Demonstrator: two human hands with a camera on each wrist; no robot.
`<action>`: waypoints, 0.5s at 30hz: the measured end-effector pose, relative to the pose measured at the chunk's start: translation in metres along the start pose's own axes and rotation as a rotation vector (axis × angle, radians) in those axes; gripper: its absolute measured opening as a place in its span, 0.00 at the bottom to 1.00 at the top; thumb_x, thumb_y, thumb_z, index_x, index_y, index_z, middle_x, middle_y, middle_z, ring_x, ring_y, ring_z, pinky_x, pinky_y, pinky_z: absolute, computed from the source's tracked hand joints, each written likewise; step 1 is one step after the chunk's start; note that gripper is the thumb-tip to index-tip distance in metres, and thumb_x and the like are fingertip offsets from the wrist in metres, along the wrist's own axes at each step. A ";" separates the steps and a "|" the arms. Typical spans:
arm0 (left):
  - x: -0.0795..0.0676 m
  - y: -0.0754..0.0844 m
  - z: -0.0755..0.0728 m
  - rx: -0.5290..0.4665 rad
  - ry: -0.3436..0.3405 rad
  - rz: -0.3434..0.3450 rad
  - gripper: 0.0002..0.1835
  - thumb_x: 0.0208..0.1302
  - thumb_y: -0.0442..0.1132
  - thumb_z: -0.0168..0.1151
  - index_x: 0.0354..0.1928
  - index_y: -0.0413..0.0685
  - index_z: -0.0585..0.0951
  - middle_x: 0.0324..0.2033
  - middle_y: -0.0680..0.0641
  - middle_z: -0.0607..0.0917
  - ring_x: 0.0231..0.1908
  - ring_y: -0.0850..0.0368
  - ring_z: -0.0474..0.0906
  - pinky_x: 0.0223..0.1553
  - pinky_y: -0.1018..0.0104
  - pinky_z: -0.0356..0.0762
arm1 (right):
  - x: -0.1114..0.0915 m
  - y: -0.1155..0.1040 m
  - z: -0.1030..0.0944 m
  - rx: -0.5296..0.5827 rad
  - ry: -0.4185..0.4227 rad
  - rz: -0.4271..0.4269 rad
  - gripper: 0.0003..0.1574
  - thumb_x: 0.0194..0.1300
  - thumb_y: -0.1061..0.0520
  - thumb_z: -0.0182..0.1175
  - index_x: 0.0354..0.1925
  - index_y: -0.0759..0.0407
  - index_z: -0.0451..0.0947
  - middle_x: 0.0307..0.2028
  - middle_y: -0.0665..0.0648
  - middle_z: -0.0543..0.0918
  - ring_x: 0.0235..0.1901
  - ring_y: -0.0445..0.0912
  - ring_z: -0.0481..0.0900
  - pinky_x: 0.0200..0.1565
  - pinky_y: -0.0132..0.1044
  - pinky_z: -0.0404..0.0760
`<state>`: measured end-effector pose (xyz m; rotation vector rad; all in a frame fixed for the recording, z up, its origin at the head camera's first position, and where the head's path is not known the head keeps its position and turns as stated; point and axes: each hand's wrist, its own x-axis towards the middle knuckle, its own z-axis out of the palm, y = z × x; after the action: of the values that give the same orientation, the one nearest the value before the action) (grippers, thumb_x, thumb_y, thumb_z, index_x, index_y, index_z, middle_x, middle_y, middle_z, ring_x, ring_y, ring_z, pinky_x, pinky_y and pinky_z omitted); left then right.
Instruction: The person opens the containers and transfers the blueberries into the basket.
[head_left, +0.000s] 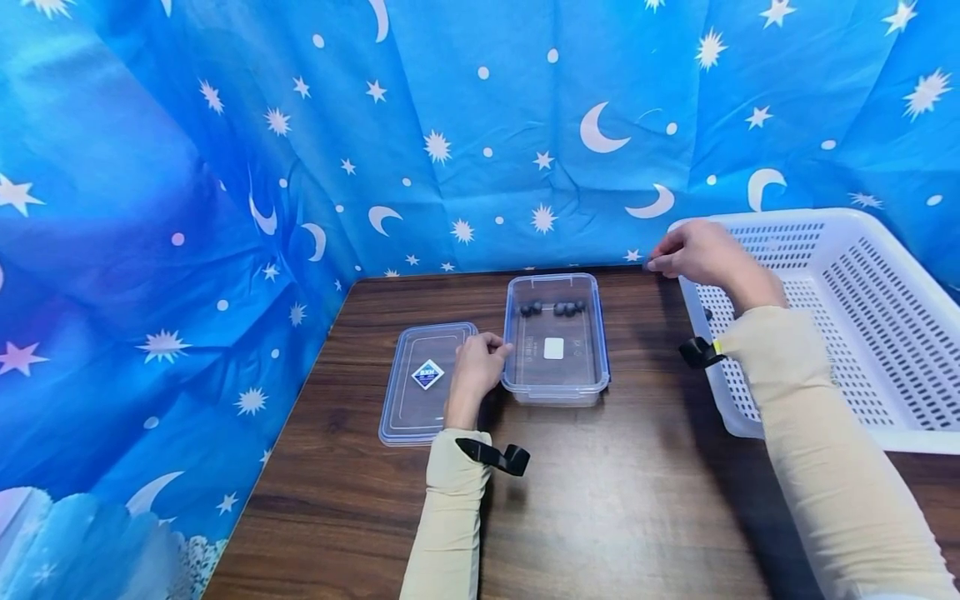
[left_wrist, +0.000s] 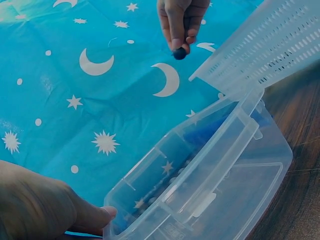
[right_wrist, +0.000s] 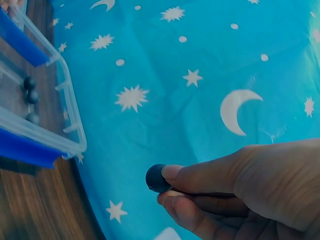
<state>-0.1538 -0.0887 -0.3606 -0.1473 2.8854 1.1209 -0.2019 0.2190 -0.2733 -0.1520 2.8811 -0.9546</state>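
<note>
My right hand (head_left: 701, 252) pinches a blueberry (right_wrist: 157, 178) between thumb and fingertips, above the near-left rim of the white basket (head_left: 832, 218). In the left wrist view the same dark round berry shows below the fingertips. A clear lidless plastic container (head_left: 555, 390) stands left of it, with several blueberries (head_left: 569, 308) lying near its far end. My left hand (head_left: 480, 367) grips the container's left rim; in the left wrist view a digit touches its corner, and the other fingers are partly hidden.
A clear lid (head_left: 405, 400) with a blue-edged label lies flat left of the container, partly under my left hand. Another dark berry (head_left: 708, 314) shows at the basket's left side. A blue star-patterned cloth (head_left: 517, 167) hangs behind the wooden table (head_left: 600, 500).
</note>
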 end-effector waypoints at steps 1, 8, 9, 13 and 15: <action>0.000 0.000 0.000 0.000 -0.001 -0.001 0.12 0.67 0.43 0.59 0.44 0.43 0.84 0.34 0.47 0.83 0.36 0.54 0.74 0.37 0.63 0.73 | -0.001 0.003 -0.001 0.005 0.000 0.007 0.16 0.66 0.57 0.59 0.45 0.70 0.80 0.39 0.69 0.82 0.40 0.59 0.78 0.45 0.54 0.74; 0.001 0.001 0.000 -0.001 -0.009 -0.025 0.12 0.68 0.44 0.58 0.45 0.44 0.83 0.34 0.47 0.83 0.35 0.55 0.75 0.36 0.63 0.73 | -0.006 0.021 -0.012 0.033 -0.016 0.069 0.19 0.67 0.55 0.58 0.49 0.70 0.77 0.46 0.72 0.81 0.46 0.64 0.77 0.50 0.60 0.71; 0.001 0.001 0.000 -0.003 -0.011 -0.029 0.13 0.68 0.44 0.58 0.45 0.44 0.83 0.35 0.47 0.82 0.35 0.55 0.75 0.35 0.63 0.73 | -0.007 0.024 -0.013 0.031 -0.017 0.071 0.19 0.67 0.55 0.58 0.49 0.70 0.77 0.46 0.73 0.81 0.46 0.65 0.77 0.50 0.60 0.71; 0.000 0.001 0.000 -0.004 -0.016 -0.039 0.13 0.68 0.44 0.58 0.46 0.44 0.83 0.35 0.47 0.82 0.35 0.55 0.75 0.36 0.63 0.74 | -0.010 0.033 -0.018 0.031 -0.016 0.077 0.20 0.67 0.56 0.58 0.49 0.71 0.77 0.45 0.72 0.82 0.46 0.65 0.78 0.50 0.61 0.70; -0.001 0.001 -0.001 -0.003 -0.016 -0.042 0.13 0.68 0.44 0.58 0.46 0.44 0.83 0.35 0.47 0.83 0.35 0.55 0.75 0.36 0.62 0.74 | -0.011 0.037 -0.020 0.036 -0.019 0.089 0.21 0.67 0.56 0.57 0.50 0.71 0.77 0.46 0.72 0.81 0.47 0.66 0.78 0.52 0.63 0.70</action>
<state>-0.1534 -0.0880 -0.3590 -0.1967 2.8532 1.1140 -0.1956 0.2620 -0.2785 -0.0291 2.8247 -0.9829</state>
